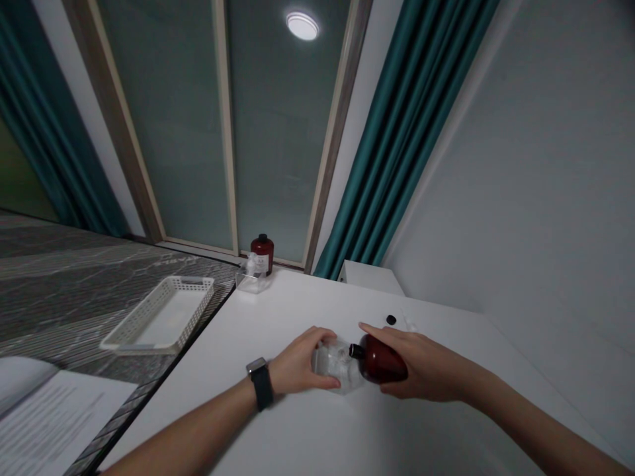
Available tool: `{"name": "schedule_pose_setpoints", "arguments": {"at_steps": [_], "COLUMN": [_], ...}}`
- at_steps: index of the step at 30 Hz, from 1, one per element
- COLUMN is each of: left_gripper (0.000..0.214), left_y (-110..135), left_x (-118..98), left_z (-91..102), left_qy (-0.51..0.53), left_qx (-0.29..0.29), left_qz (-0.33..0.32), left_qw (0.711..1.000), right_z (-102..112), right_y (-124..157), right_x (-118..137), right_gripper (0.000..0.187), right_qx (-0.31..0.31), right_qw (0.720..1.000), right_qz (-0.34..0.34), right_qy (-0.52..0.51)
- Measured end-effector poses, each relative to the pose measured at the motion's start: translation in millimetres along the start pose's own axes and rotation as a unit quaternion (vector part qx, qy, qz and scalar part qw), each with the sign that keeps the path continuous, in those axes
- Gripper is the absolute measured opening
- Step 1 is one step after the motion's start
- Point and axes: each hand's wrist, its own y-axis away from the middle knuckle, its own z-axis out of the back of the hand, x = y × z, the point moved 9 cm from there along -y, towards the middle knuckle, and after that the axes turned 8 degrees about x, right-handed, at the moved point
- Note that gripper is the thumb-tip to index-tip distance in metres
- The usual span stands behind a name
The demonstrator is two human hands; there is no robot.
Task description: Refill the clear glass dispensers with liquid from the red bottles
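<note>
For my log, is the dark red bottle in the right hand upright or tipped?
Tipped: the dark red bottle is held sideways in the right hand, its neck pointing toward the clear container.

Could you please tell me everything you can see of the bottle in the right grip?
The bottle is dark red and glossy, perhaps glass or plastic, with rounded shoulders and a narrow black neck. It is tilted nearly sideways, held by the right grip, its neck pointing left toward the clear container.
</note>
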Motion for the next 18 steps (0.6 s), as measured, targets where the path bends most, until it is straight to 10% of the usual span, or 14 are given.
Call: {"name": "schedule_pose_setpoints", "arguments": {"at_steps": [18], "left_gripper": [0.068], "left_y": [0.2], "left_x": [0.9], "left_z": [-0.1], "left_qy": [0.002], "left_qx": [-0.002], "left_qz": [0.007], "left_qw": [1.0], "right_z": [0.8], "right_y": [-1.5], "right_x": [1.6], "right_gripper": [0.095], "right_qx": [0.008], "right_qw": [1.0], "right_qz": [-0.007], "right_qy": [0.012]}}
